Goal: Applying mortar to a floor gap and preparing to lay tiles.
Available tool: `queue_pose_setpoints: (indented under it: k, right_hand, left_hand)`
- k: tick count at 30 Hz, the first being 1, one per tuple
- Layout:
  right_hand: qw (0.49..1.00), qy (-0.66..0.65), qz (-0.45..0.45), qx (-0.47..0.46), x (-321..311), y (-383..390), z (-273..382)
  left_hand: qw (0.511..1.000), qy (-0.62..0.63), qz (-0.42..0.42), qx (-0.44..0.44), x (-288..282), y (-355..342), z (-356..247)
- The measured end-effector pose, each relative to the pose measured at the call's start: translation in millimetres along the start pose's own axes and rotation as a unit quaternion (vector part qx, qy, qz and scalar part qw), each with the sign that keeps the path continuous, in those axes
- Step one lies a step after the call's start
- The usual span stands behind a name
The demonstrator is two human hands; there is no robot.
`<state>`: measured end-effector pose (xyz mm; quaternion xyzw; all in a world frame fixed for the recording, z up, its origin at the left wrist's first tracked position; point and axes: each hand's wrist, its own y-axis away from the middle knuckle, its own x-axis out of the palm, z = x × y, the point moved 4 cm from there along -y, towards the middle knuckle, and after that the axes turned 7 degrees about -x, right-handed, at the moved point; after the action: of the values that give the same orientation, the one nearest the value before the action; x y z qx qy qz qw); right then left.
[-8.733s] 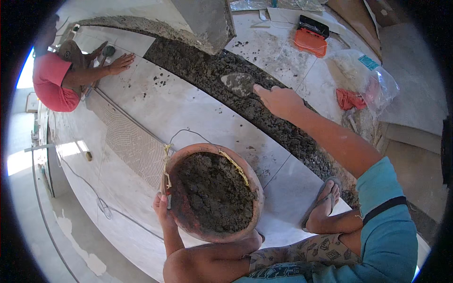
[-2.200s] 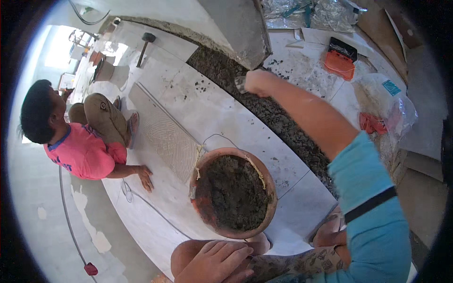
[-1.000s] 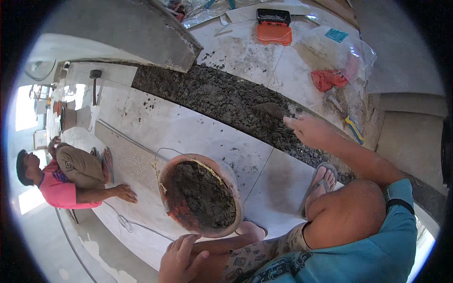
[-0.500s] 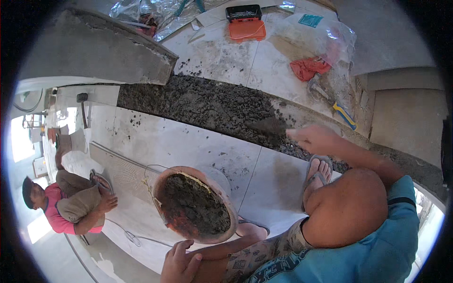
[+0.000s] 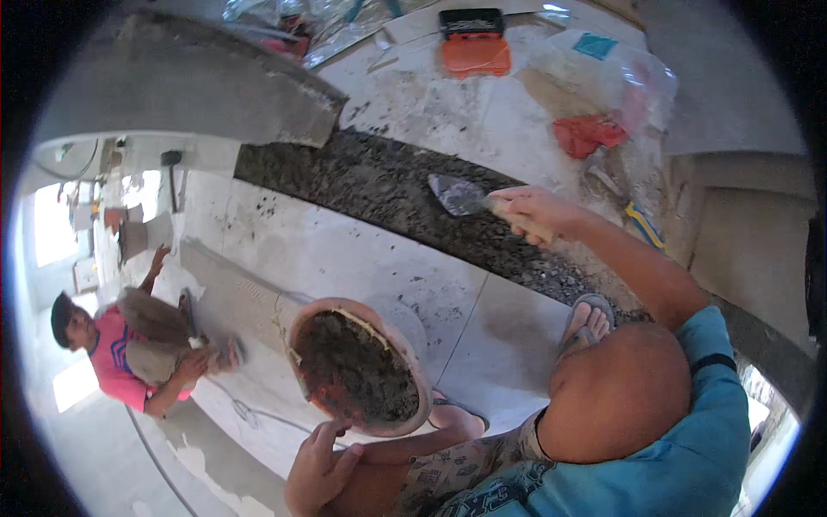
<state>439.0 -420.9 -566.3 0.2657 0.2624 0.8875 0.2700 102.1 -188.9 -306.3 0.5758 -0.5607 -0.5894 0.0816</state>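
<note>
My right hand (image 5: 541, 214) grips the wooden handle of a trowel (image 5: 458, 196), whose pointed metal blade is over the strip of dark wet mortar (image 5: 379, 185) between pale floor tiles. Whether the blade touches the mortar I cannot tell. Resting by my bent leg, my left hand (image 5: 317, 470) holds nothing, its fingers loosely apart. Just beyond it stands a round clay-coloured basin (image 5: 413, 323) partly filled with dark mortar (image 5: 357, 366).
A co-worker in a pink shirt (image 5: 110, 353) squats at the left. A hammer (image 5: 642, 222) with a blue-yellow handle, a red cloth (image 5: 587, 135) and an orange-black case (image 5: 475, 53) lie across the strip. A concrete slab (image 5: 189, 86) juts in at upper left; a mallet (image 5: 172, 177) stands beyond.
My right hand moves slightly up and left, smoothing out of blur, and the trowel blade now shows clearly over the mortar. The co-worker raises one arm. The view shifts a little.
</note>
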Motion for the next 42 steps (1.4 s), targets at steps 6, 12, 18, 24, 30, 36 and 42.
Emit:
queue_pose_setpoints:
  k: [6,12,18,24,30,36,42]
  right_hand:
    - [0.999,0.039,0.033,-0.008,-1,-17,-2]
    - [0.969,0.239,0.029,-0.059,29,23,-14]
    - [0.959,0.236,-0.016,-0.155,-5,44,-77]
    - [0.971,0.233,-0.036,-0.022,-23,43,-119]
    - [0.958,0.270,-0.062,-0.072,5,59,-55]
    - [0.825,0.536,-0.116,-0.138,12,31,-61]
    - [0.826,0.539,-0.141,-0.082,12,54,-39]
  left_hand:
    - [0.998,-0.006,0.001,0.056,2,-15,0]
    - [0.998,-0.015,-0.032,0.052,-3,-9,8]
    - [0.996,-0.022,-0.038,0.072,-1,3,7]
    - [0.998,-0.014,0.000,0.068,-1,-6,6]
    - [0.996,-0.007,-0.016,0.082,-1,-4,10]
    - [0.997,-0.003,-0.006,0.072,-6,-2,0]
    - [0.998,0.000,0.002,0.055,1,-12,1]
